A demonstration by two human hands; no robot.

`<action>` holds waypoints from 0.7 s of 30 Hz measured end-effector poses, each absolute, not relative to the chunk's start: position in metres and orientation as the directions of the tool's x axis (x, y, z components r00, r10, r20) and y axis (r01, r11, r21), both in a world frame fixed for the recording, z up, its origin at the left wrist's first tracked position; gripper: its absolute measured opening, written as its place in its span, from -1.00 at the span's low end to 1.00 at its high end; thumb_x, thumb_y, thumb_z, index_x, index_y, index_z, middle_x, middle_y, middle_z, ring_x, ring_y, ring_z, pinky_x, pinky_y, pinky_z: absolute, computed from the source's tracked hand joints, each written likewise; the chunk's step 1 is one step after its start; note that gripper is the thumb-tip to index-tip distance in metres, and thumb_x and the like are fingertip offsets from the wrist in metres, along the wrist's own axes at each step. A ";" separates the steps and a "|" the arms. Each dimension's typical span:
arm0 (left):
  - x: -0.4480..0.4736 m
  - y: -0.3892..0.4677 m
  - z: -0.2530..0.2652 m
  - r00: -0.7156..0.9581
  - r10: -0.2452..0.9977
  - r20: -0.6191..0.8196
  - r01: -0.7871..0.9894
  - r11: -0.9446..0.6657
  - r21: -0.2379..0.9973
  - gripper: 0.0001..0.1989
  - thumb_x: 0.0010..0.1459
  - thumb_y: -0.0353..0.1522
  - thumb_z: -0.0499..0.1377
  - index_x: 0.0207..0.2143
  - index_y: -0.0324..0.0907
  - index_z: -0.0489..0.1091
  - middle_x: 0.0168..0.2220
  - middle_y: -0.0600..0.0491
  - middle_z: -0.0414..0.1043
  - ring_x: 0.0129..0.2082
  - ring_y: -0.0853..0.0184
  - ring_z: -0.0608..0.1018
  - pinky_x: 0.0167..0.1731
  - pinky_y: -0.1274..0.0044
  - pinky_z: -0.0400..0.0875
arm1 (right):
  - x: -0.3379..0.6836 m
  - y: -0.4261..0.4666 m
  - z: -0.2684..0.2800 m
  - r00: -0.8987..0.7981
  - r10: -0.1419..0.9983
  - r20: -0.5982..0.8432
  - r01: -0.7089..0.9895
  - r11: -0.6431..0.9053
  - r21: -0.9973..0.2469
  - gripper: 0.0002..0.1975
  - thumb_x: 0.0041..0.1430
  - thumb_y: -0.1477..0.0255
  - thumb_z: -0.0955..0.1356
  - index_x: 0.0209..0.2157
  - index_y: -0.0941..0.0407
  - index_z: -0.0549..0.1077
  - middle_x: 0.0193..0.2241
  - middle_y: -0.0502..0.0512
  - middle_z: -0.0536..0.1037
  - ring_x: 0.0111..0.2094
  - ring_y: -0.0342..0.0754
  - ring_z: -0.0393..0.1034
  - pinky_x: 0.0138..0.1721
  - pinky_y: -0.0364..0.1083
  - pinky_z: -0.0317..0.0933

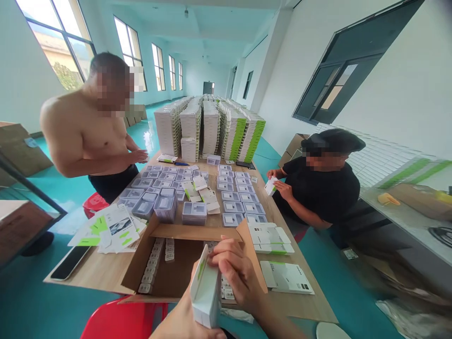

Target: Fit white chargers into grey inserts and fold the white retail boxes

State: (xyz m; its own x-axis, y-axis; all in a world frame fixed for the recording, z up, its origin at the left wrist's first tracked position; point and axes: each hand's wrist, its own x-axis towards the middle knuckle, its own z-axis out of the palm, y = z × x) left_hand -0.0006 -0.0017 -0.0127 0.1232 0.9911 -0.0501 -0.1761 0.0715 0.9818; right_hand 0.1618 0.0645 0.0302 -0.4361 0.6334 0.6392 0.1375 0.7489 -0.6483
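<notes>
1. Two bare hands are working at the front. The left hand (185, 308) is holding one small white card box with a green mark (207, 299). Its fingers are wrapping around the box, but most are hiding behind it.
2. The right hand (235, 273) is touching the top end of this box. Its fingers are bending and pressing close together. I cannot tell if they are pinching the edge.
3. The small box is standing up in front of one big open brown cardboard carton (196, 230). One flap is sticking up. I cannot see what is inside the box.
4. The carton is holding rows of small white blocks (151, 268). One long row and one short row are showing on the left. More are peeking out by the hands.
5. Many see-through plastic trays (194, 214) are sitting past the carton, too many to count surely. Many are holding white pieces. On the right they are making two lines.
6. Five tall stacks of white boxes (211, 129) are standing at the table's far end, in front.
7. Two piles of flat white card boxes (287, 278) are lying right of the carton.
8. One black phone (69, 263) is lying on the left.
9. Two other people are standing or sitting beside the table (303, 306). The one on the right is holding one white box (270, 186).
</notes>
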 end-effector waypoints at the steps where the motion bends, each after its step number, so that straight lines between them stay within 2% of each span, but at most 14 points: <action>1: -0.004 0.001 -0.012 0.213 0.976 -0.048 -0.156 0.082 0.984 -0.05 -0.35 0.03 0.48 0.14 -0.13 0.47 0.03 -0.20 0.52 0.20 -0.31 0.41 0.24 -0.09 0.21 | 0.159 0.066 0.032 -0.402 0.661 0.634 0.128 0.726 -0.676 -0.68 0.43 0.48 0.17 -0.18 0.03 0.54 -0.26 0.08 0.61 -0.16 -0.01 0.49 0.13 0.12 0.26; 3: -0.011 0.005 -0.010 0.351 0.935 -0.056 -0.126 0.106 0.986 -0.08 -0.23 0.18 0.37 0.13 -0.11 0.46 0.01 -0.21 0.52 0.24 -0.28 0.37 0.26 -0.08 0.15 | 0.154 0.067 0.032 -0.383 0.674 0.632 0.138 0.718 -0.682 -0.68 0.46 0.42 0.16 -0.16 0.04 0.54 -0.23 0.10 0.59 -0.12 0.01 0.46 0.14 0.12 0.25; 4: -0.013 0.006 -0.010 0.366 0.929 -0.063 -0.136 0.120 0.983 -0.09 -0.23 0.21 0.35 0.10 -0.10 0.47 -0.02 -0.19 0.54 0.23 -0.26 0.39 0.26 -0.05 0.16 | 0.151 0.067 0.030 -0.413 0.667 0.620 0.153 0.722 -0.675 -0.69 0.46 0.38 0.17 -0.15 0.03 0.54 -0.21 0.10 0.59 -0.10 0.01 0.45 0.15 0.11 0.26; 6: -0.015 0.007 -0.014 0.311 0.946 -0.089 -0.240 0.169 0.956 -0.15 -0.28 0.18 0.38 0.02 -0.10 0.52 -0.10 -0.15 0.59 0.17 -0.23 0.46 0.22 -0.01 0.25 | 0.147 0.069 0.024 -0.459 0.709 0.536 0.195 0.668 -0.718 -0.70 0.47 0.33 0.19 -0.12 0.02 0.54 -0.17 0.10 0.58 -0.08 0.00 0.46 0.13 0.08 0.29; 10: -0.017 0.006 -0.038 0.189 0.953 -0.237 -0.563 0.303 0.769 -0.31 -0.26 0.02 0.45 -0.11 -0.19 0.58 -0.22 -0.17 0.65 0.00 -0.19 0.59 0.07 0.05 0.42 | 0.145 0.070 0.005 -0.279 0.919 0.277 0.207 0.339 -0.918 -0.64 0.50 0.19 0.16 0.06 0.02 0.47 -0.07 0.14 0.59 -0.04 -0.02 0.54 -0.06 -0.06 0.47; 12: -0.018 0.008 -0.049 0.173 0.947 -0.271 -0.619 0.318 0.718 -0.34 -0.22 0.00 0.44 -0.12 -0.22 0.59 -0.25 -0.18 0.66 -0.03 -0.16 0.61 0.02 0.09 0.46 | 0.145 0.068 -0.004 -0.322 0.925 0.204 0.162 0.266 -0.950 -0.61 0.49 0.15 0.15 0.08 0.00 0.47 -0.09 0.14 0.63 -0.06 0.00 0.57 -0.14 -0.06 0.52; 15: -0.017 0.014 -0.057 0.092 0.952 -0.293 -0.610 0.287 0.739 -0.40 -0.17 0.00 0.42 -0.17 -0.25 0.59 -0.25 -0.18 0.67 -0.08 -0.10 0.63 -0.04 0.18 0.50 | 0.142 0.061 -0.013 -0.440 0.883 0.160 0.097 0.224 -0.970 -0.61 0.47 0.12 0.16 0.03 -0.02 0.50 -0.14 0.11 0.67 -0.12 0.04 0.61 -0.11 -0.01 0.53; 18: -0.009 0.019 -0.054 -0.042 0.944 -0.328 -0.524 0.259 0.812 -0.42 -0.13 0.00 0.43 -0.23 -0.32 0.57 -0.27 -0.22 0.66 -0.17 -0.08 0.65 -0.16 0.25 0.54 | 0.138 0.056 -0.020 -0.346 0.930 0.126 0.142 0.184 -0.972 -0.60 0.45 0.08 0.19 0.02 0.03 0.47 -0.10 0.14 0.67 -0.08 0.06 0.61 -0.04 0.00 0.51; 19: -0.006 0.021 -0.052 -0.096 0.940 -0.326 -0.491 0.240 0.837 -0.40 -0.10 -0.01 0.42 -0.18 -0.32 0.54 -0.22 -0.22 0.65 -0.16 -0.06 0.65 -0.18 0.27 0.54 | 0.137 0.055 -0.024 -0.309 0.944 0.115 0.180 0.176 -0.968 -0.59 0.45 0.08 0.19 0.02 0.04 0.46 -0.10 0.16 0.68 -0.08 0.07 0.61 -0.06 -0.02 0.51; 21: -0.002 0.023 -0.048 -0.280 0.922 -0.267 -0.410 0.136 0.902 -0.29 0.02 -0.01 0.37 0.11 -0.22 0.37 0.02 -0.23 0.56 -0.06 0.00 0.63 -0.13 0.30 0.54 | 0.135 0.056 -0.031 -0.260 0.958 0.124 0.267 0.194 -0.944 -0.61 0.45 0.11 0.20 0.04 0.06 0.44 -0.11 0.19 0.68 -0.10 0.08 0.63 -0.12 -0.05 0.51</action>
State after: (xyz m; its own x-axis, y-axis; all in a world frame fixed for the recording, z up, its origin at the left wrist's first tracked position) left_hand -0.0020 0.0228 -0.0477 -0.2800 0.9222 -0.2667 -0.4104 0.1361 0.9017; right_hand 0.1352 0.0558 -0.0309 -0.2596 0.9578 0.1236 0.2665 0.1940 -0.9441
